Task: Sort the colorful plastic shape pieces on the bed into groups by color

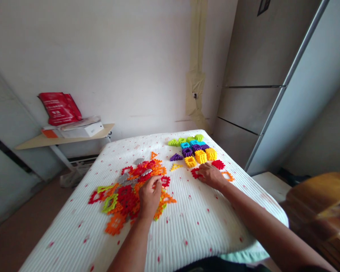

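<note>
My left hand (pixel 150 196) is closed at the right side of a mixed pile of flat plastic building pieces (pixel 127 198). A red square building piece (pixel 166 181) shows at its fingertips, and the fingers seem to pinch its edge. My right hand (pixel 211 175) reaches down on the right of the bed, fingers bent over red building pieces (pixel 196 173) lying on the cover; its fingertips are partly hidden. Just right of that hand are a red stack (pixel 218 164) and an orange square piece (pixel 228 176). Behind it stand yellow stacks (pixel 200 156).
Purple (pixel 187 152), blue (pixel 185 145) and green stacks (pixel 198 137) stand in rows farther back, with a purple triangle stack (pixel 176 157) and a yellow triangle (pixel 176 166) beside them. All rest on a white ribbed cover (pixel 187 226). A side table (pixel 65 140) stands left, a grey fridge (pixel 252 83) right.
</note>
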Tool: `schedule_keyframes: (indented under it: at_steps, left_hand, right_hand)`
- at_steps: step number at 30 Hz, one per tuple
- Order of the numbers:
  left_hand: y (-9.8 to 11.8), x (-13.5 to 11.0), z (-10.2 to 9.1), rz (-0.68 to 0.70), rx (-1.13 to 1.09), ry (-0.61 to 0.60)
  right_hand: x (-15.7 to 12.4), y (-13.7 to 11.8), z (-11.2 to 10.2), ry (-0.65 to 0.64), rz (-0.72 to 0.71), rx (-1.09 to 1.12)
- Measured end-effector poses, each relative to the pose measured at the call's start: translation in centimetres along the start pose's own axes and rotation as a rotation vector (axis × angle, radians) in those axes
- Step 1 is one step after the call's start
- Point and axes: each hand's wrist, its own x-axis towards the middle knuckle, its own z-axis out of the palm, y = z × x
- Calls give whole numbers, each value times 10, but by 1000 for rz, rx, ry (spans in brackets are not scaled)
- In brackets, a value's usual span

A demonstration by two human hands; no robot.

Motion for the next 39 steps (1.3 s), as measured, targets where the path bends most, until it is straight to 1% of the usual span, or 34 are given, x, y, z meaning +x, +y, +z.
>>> schedule_keyframes:
  at_steps: [4,7,9,11,13,15,17,20,24,28,34,39]
  left_hand:
    - [-2,0,-1,-15,2,23]
    - [-4,0,0,-42,-27,41]
    - [-5,0,1,-64,-45,44]
    - [-6,1,2,-86,-54,33]
    - [-9,2,2,-103,-63,14]
    - [-11,3,3,-115,-72,-2]
    - [-13,4,4,-122,-73,-13]
    - [-14,5,5,-124,-67,-23]
    - [-11,4,5,-112,-59,-38]
    - [-10,4,5,-93,-51,-41]
    - [-12,4,7,-72,-42,-48]
    - [-12,3,6,-116,-88,-92]
  right_hand:
    - [-1,-2,-2,25,-19,-68]
    - [-1,-12,-7,104,-4,-74]
    - [3,-25,-10,174,-14,-4]
    - [11,-42,-9,211,-64,124]
    - [23,-60,-3,204,-135,246]
    - [36,-78,6,170,-173,298]
    - [47,-93,16,139,-177,294]
    - [58,-106,26,102,-143,257]
    - [60,-110,32,104,-113,257]
    - [55,-107,31,164,-81,309]
    - [41,-98,18,301,-81,409]
    - [36,-99,15,451,-75,500]
